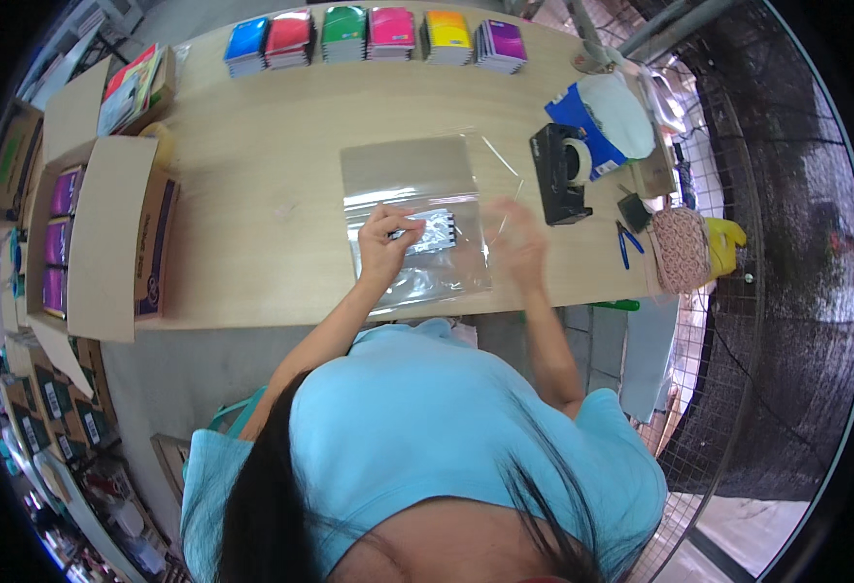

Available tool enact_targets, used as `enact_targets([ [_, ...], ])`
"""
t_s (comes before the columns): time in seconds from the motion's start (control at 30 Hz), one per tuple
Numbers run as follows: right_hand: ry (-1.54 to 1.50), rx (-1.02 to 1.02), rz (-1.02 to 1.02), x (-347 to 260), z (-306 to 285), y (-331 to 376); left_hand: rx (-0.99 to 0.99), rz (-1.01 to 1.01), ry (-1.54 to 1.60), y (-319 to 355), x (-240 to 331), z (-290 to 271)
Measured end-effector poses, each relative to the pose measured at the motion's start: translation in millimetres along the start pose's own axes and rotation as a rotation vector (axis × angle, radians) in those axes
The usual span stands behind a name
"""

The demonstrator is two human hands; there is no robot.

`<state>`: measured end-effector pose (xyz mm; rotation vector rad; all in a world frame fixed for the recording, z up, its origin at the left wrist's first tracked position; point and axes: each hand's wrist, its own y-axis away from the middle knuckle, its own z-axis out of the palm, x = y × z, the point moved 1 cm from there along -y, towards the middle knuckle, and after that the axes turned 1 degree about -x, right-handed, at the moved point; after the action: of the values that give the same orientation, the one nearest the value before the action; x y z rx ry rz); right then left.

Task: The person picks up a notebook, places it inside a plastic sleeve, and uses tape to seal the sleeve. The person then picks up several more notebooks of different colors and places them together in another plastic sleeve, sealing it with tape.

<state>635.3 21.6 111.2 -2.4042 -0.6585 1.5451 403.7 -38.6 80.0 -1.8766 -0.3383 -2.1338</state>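
A clear plastic bag (pixel 408 170) lies flat on the table in front of me. On top of it is a small white sheet (pixel 434 231) with black marks along its right edge; its exact kind is unclear. My left hand (pixel 385 239) has its fingers bent together on the left part of this sheet, gripping it. To the right, over the bag's right edge, my right hand (pixel 519 241) is smeared by motion. Its fingers cannot be made out, nor whether anything is in them.
Stacks of coloured notebooks (pixel 369 34) line the far edge. At left stands an open cardboard box (pixel 106 238) with purple packs. A black tape dispenser (pixel 558 175), a blue-and-white pack (pixel 607 121), blue-handled pliers (pixel 628 243) and a woven pouch (pixel 680 251) occupy the right side.
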Motion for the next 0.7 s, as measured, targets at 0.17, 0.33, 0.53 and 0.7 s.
enact_targets([
  [0.17, 0.400, 0.253, 0.795, 191, -203, -34, -0.065, 0.047, 0.010, -5, 8, 17],
  [0.33, -0.066, 0.052, 1.127, 185, -172, -70, -0.032, 0.007, -0.007, -2, 14, 7],
  [0.53, -0.032, 0.313, 0.916, 197, -170, 17, -0.057, 0.057, -0.092, -1, 15, 5],
  [0.7, -1.030, 0.563, 1.246, 180, -106, 61, -0.069, 0.201, -0.149, 2, 3, 5],
])
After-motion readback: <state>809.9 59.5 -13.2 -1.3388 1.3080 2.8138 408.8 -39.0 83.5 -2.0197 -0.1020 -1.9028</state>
